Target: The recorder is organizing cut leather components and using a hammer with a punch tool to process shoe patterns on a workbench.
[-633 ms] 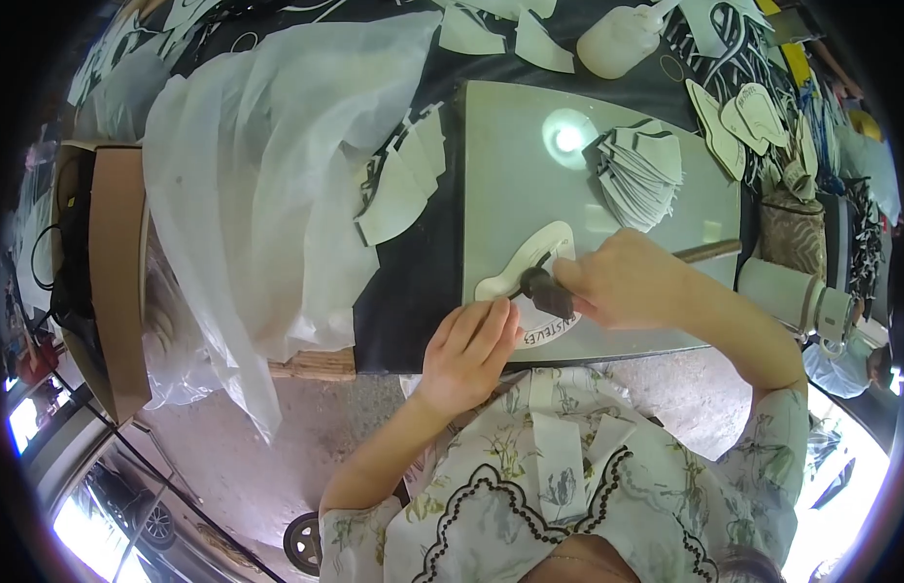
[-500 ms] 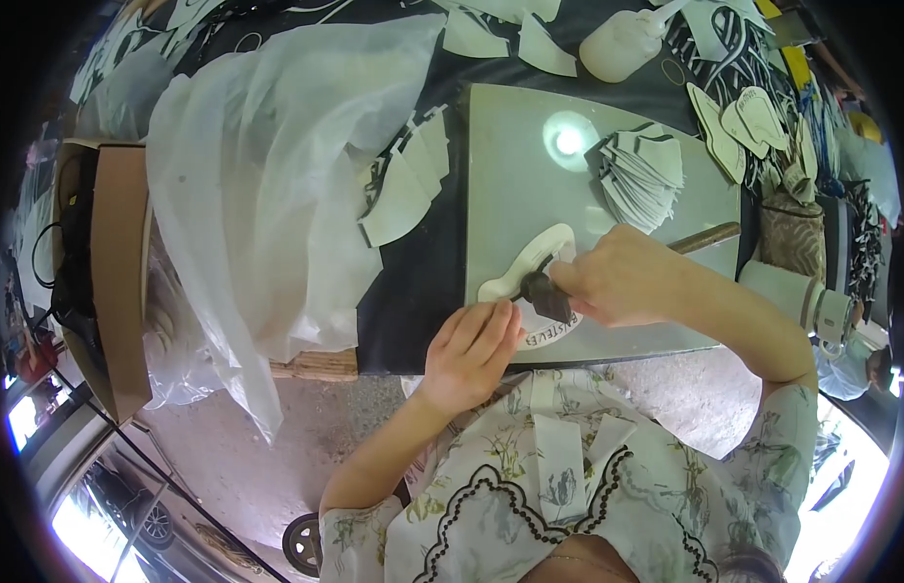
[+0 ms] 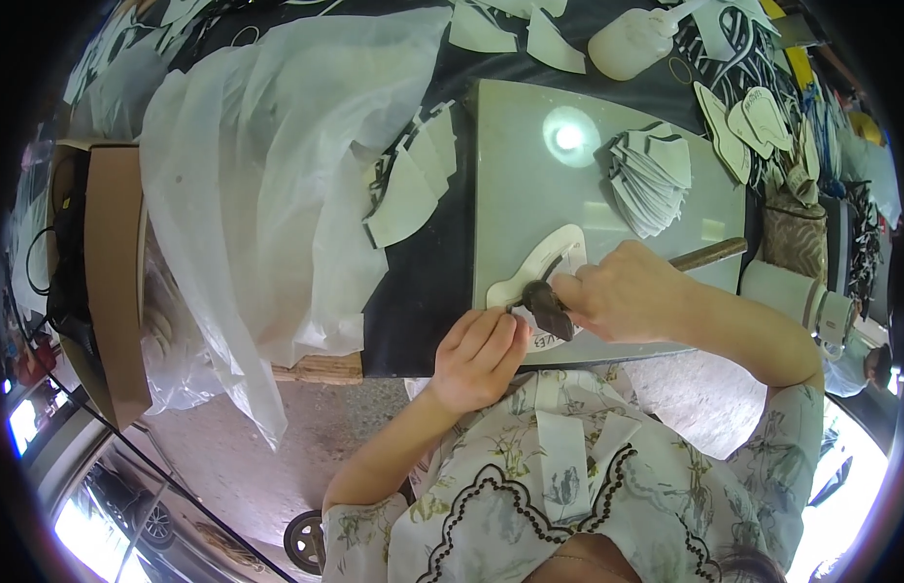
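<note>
A white insole-shaped piece with dark lettering along its lower edge lies on a smooth pale board. My right hand is closed around the wooden handle of a hammer. The dark hammer head is over the lower middle of the insole-shaped piece; I cannot tell whether it touches. My left hand pinches the left edge of the insole-shaped piece, fingers pressed together beside the head. A small dark bit shows at its fingertips, too small to name. The lower part of the insole-shaped piece is partly hidden.
A fanned stack of white pieces sits on the board. More white pieces and a plastic sheet lie leftward, near a cardboard box. At the back are a white bottle and insole-shaped cutouts.
My right hand and the hammer have moved slightly down, and the hammer head is tilted differently. My left hand stays at the edge of the insole-shaped piece. The whole view has shifted a little.
</note>
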Action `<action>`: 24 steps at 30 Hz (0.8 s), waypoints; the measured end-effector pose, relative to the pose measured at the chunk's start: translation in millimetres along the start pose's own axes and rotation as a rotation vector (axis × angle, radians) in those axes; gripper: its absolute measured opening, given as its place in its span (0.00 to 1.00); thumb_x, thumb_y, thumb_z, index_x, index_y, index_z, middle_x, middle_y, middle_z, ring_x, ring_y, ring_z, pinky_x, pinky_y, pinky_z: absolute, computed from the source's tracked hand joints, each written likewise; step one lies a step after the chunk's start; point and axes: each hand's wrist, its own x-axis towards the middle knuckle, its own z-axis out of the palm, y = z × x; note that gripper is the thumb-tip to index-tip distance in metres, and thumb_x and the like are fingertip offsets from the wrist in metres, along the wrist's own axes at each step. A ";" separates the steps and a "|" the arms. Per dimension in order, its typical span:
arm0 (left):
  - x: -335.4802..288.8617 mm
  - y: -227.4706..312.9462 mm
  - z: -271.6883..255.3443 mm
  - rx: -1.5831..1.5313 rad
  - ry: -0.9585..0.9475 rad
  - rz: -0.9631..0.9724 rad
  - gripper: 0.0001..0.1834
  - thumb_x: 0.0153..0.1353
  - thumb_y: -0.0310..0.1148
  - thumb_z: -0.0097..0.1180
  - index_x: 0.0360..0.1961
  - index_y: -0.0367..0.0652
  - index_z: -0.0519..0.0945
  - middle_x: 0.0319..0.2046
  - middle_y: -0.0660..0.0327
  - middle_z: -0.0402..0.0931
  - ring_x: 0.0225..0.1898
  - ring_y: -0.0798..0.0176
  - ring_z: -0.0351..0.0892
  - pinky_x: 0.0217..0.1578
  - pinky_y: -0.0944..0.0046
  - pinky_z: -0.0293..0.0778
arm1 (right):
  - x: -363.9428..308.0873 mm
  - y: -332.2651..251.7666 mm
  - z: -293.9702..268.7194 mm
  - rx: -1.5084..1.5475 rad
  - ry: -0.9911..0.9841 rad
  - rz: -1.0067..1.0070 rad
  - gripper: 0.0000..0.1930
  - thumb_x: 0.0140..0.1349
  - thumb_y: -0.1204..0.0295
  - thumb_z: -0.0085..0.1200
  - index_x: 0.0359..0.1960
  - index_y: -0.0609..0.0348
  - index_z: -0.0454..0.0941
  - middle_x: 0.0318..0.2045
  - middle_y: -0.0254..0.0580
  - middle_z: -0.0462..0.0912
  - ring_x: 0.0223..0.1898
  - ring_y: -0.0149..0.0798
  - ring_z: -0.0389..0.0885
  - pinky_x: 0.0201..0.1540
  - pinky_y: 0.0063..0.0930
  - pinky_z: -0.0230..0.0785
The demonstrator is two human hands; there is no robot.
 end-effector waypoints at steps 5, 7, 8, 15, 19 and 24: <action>-3.3 -1.9 -0.7 -0.021 -0.011 0.006 0.10 0.49 0.26 0.62 0.34 0.35 0.82 0.39 0.55 0.77 0.41 0.55 0.80 0.43 0.57 0.78 | 5.2 -7.6 3.6 0.064 0.087 -0.025 0.13 0.64 0.61 0.53 0.30 0.60 0.72 0.16 0.40 0.78 0.18 0.44 0.80 0.20 0.37 0.67; -3.6 -1.5 -0.2 -0.023 -0.002 0.005 0.11 0.47 0.27 0.61 0.34 0.35 0.82 0.38 0.54 0.77 0.40 0.55 0.80 0.43 0.57 0.79 | 5.5 -15.1 8.9 0.086 0.124 -0.012 0.14 0.64 0.61 0.53 0.31 0.60 0.72 0.16 0.40 0.78 0.18 0.44 0.80 0.20 0.38 0.68; -3.5 -0.6 -0.2 -0.022 -0.002 0.004 0.11 0.47 0.27 0.61 0.34 0.35 0.82 0.38 0.54 0.77 0.40 0.55 0.80 0.43 0.57 0.79 | 5.0 -19.1 11.1 0.071 0.129 0.027 0.13 0.61 0.62 0.55 0.32 0.58 0.71 0.17 0.38 0.76 0.17 0.43 0.79 0.19 0.37 0.67; -1.0 -0.4 2.2 0.068 0.048 0.006 0.09 0.52 0.29 0.64 0.33 0.36 0.82 0.35 0.56 0.78 0.36 0.56 0.80 0.42 0.57 0.81 | -3.3 -19.1 15.8 0.231 0.299 0.125 0.14 0.66 0.61 0.52 0.33 0.59 0.69 0.16 0.40 0.76 0.17 0.45 0.80 0.18 0.38 0.67; 2.5 3.4 -0.2 0.067 0.049 -0.011 0.10 0.51 0.30 0.66 0.33 0.37 0.82 0.34 0.58 0.78 0.36 0.58 0.80 0.41 0.58 0.81 | -0.1 -29.1 18.9 0.210 0.224 0.176 0.13 0.64 0.61 0.54 0.33 0.58 0.69 0.16 0.40 0.77 0.17 0.44 0.79 0.18 0.38 0.67; -1.0 0.3 -0.5 0.064 0.056 0.002 0.09 0.51 0.29 0.66 0.34 0.38 0.82 0.34 0.59 0.78 0.36 0.58 0.80 0.40 0.58 0.81 | -3.2 -34.0 9.0 0.211 0.303 0.160 0.13 0.65 0.62 0.53 0.33 0.59 0.69 0.16 0.41 0.77 0.17 0.45 0.79 0.18 0.38 0.67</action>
